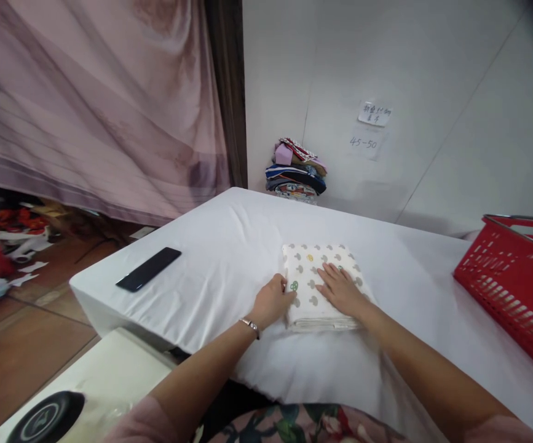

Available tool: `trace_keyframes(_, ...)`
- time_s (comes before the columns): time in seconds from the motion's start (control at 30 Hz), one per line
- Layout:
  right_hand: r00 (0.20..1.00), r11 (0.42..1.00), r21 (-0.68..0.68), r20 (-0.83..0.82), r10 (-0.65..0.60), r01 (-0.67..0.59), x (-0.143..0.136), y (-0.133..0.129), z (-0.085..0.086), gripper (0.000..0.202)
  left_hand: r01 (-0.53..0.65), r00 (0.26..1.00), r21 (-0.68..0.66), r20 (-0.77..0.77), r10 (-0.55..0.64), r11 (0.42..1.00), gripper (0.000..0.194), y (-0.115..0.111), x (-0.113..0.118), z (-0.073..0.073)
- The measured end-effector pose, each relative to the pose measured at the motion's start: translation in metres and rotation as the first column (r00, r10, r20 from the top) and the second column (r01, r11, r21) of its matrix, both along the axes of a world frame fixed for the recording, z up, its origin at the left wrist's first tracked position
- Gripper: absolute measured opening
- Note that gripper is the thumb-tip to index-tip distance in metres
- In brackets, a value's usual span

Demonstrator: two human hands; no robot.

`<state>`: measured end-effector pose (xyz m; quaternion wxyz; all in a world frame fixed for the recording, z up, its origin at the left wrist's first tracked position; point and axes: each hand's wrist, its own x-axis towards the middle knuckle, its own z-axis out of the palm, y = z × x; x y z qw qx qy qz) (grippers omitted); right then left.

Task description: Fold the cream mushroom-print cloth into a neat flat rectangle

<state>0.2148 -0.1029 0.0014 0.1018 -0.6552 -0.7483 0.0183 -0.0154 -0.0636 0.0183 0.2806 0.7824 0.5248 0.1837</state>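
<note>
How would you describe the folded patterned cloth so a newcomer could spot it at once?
Find the white-covered table, then look left of the red basket. There, the folded cloth has the left hand at its left edge and the right hand on top. Unlike the black phone, this cloth is white with grey mushroom shapes.

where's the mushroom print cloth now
In the head view, the folded cloth lies just right of centre on the white table, left of the red basket, the right hand on top and the left hand at its left edge.
</note>
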Motion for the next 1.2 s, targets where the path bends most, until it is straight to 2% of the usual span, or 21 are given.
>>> trace_keyframes(0.07,1.0,0.998,-0.06,0.012,-0.017,0.018,0.0,0.0,-0.003,0.061,-0.003,1.0,0.07,-0.023,0.005,0.998,0.03,0.007,0.005,0.004)
trace_keyframes(0.13,0.999,0.994,-0.099,0.018,-0.034,0.035,-0.001,-0.001,-0.002,0.064,0.018,0.999,0.222,-0.042,-0.009,0.975,0.04,0.018,0.017,0.009)
trace_keyframes(0.2,0.998,0.991,-0.123,0.025,-0.049,0.052,-0.004,-0.003,0.001,0.066,0.074,0.996,0.388,-0.07,-0.051,0.919,0.05,0.031,0.035,0.013)
trace_keyframes(0.27,0.998,0.988,-0.138,0.028,-0.06,0.063,-0.006,-0.003,0.006,0.066,0.138,0.988,0.495,-0.126,-0.086,0.858,0.054,0.044,0.052,0.012)
trace_keyframes(0.33,0.999,0.984,-0.173,0.02,-0.048,0.05,-0.005,-0.001,0.012,0.065,0.175,0.978,0.478,-0.186,-0.095,0.861,0.055,0.056,0.063,0.006)
trace_keyframes(0.4,0.999,0.981,-0.191,0.017,-0.041,0.044,0.001,0.005,0.019,0.065,0.167,0.971,0.384,-0.222,-0.085,0.908,0.057,0.064,0.068,-0.004)
trace_keyframes(0.5,0.991,0.985,-0.117,0.054,-0.12,0.125,0.019,0.02,0.025,0.064,0.151,0.971,0.336,-0.225,-0.076,0.93,0.06,0.068,0.067,-0.017)
trace_keyframes(0.57,0.978,0.976,-0.08,0.065,-0.199,0.204,0.033,0.031,0.022,0.064,0.148,0.973,0.338,-0.22,-0.075,0.929,0.06,0.069,0.065,-0.022)
trace_keyframes(0.63,0.972,0.968,-0.092,0.045,-0.229,0.232,0.044,0.039,0.015,0.064,0.145,0.974,0.331,-0.214,-0.076,0.932,0.059,0.068,0.065,-0.023)
trace_keyframes(0.77,0.977,0.975,-0.095,-0.046,-0.207,0.202,0.053,0.044,0.0,0.068,0.13,0.98,0.318,-0.184,-0.074,0.939,0.058,0.068,0.066,-0.022)
trace_keyframes(0.87,0.967,0.978,-0.081,-0.152,-0.204,0.193,0.055,0.043,-0.003,0.068,0.109,0.987,0.318,-0.148,-0.065,0.942,0.056,0.067,0.065,-0.022)
trace_keyframes(0.97,0.902,0.958,-0.082,-0.322,-0.287,0.275,0.059,0.038,-0.003,0.064,0.054,0.995,0.315,-0.095,-0.025,0.948,0.057,0.066,0.063,-0.022)
trace_keyframes(1.07,0.743,0.896,-0.172,-0.508,-0.436,0.409,0.066,0.023,-0.003,0.066,-0.034,0.998,0.284,-0.033,0.045,0.958,0.061,0.065,0.061,-0.022)
trace_keyframes(1.13,0.635,0.859,-0.246,-0.589,-0.5,0.449,0.069,0.009,-0.002,0.071,-0.085,0.996,0.26,0.011,0.085,0.962,0.063,0.065,0.06,-0.022)
trace_keyframes(1.2,0.583,0.848,-0.276,-0.628,-0.516,0.453,0.07,-0.003,-0.001,0.077,-0.12,0.993,0.238,0.047,0.112,0.964,0.064,0.065,0.059,-0.022)
